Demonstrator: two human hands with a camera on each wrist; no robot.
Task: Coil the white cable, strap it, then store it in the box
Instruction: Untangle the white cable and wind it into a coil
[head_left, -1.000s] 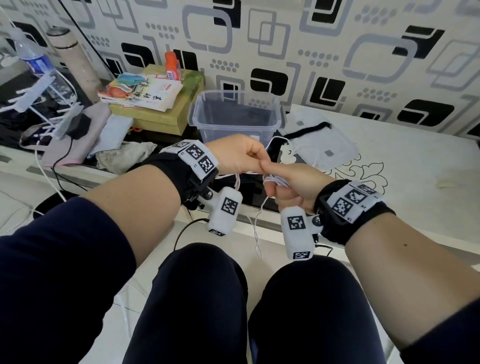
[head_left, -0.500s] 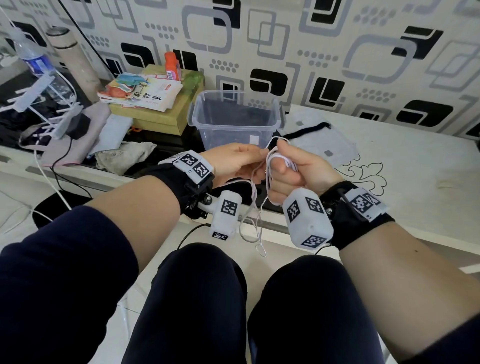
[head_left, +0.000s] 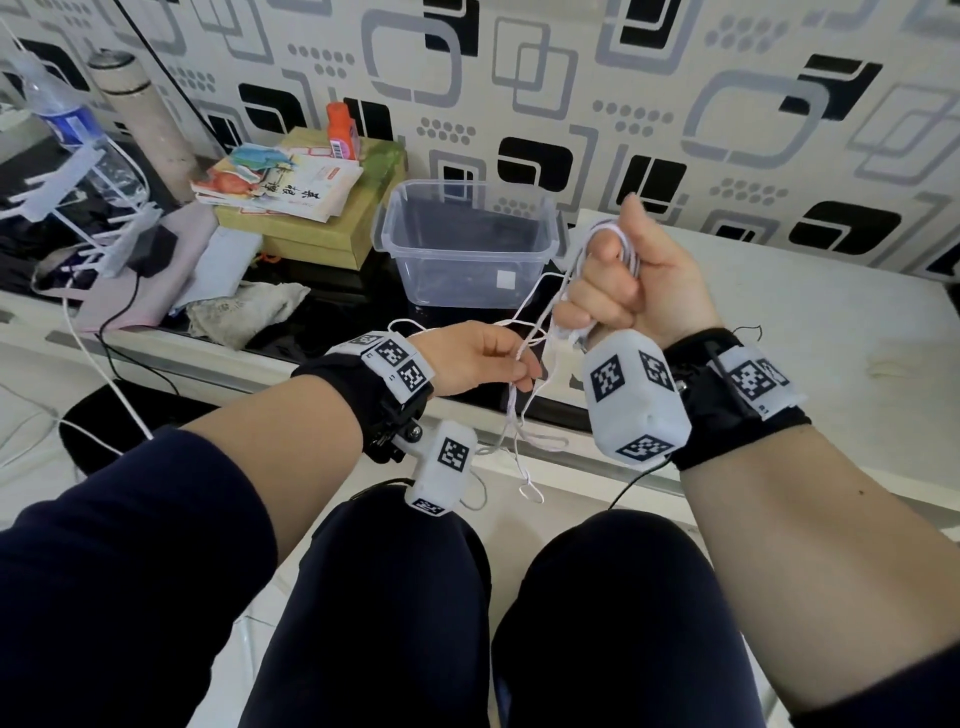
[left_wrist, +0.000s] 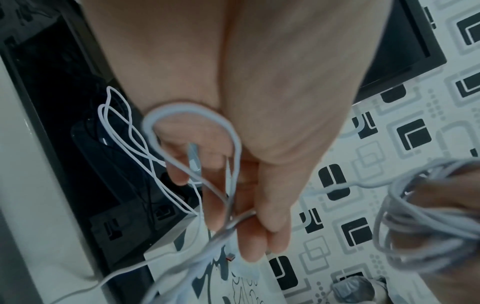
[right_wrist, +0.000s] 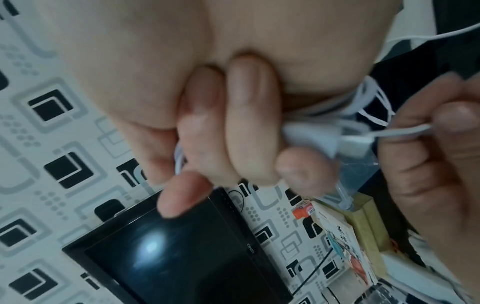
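My right hand (head_left: 618, 291) is raised in a fist in front of the clear plastic box (head_left: 467, 244), gripping several loops of the thin white cable (head_left: 613, 231) that arch over its top. In the right wrist view its curled fingers (right_wrist: 249, 123) close over the white bundle (right_wrist: 309, 135). My left hand (head_left: 498, 358) sits lower and to the left, pinching a strand of the cable (left_wrist: 233, 222) between thumb and fingers (left_wrist: 262, 226). Loose loops of cable (head_left: 524, 441) hang between the hands toward my knees.
A yellow-green box with books (head_left: 291, 192) and an orange bottle (head_left: 343, 130) stands left of the clear box. Farther left are a water bottle (head_left: 57, 114), a flask (head_left: 140, 114), cloths (head_left: 244, 312) and other wires. White tabletop (head_left: 831, 338) extends right. A black screen (right_wrist: 182, 253) hangs on the patterned wall.
My right hand has risen and turned upright with the coil, moving away from the left hand. The left hand has dropped slightly, and the cable between them has drawn out into slack loops.
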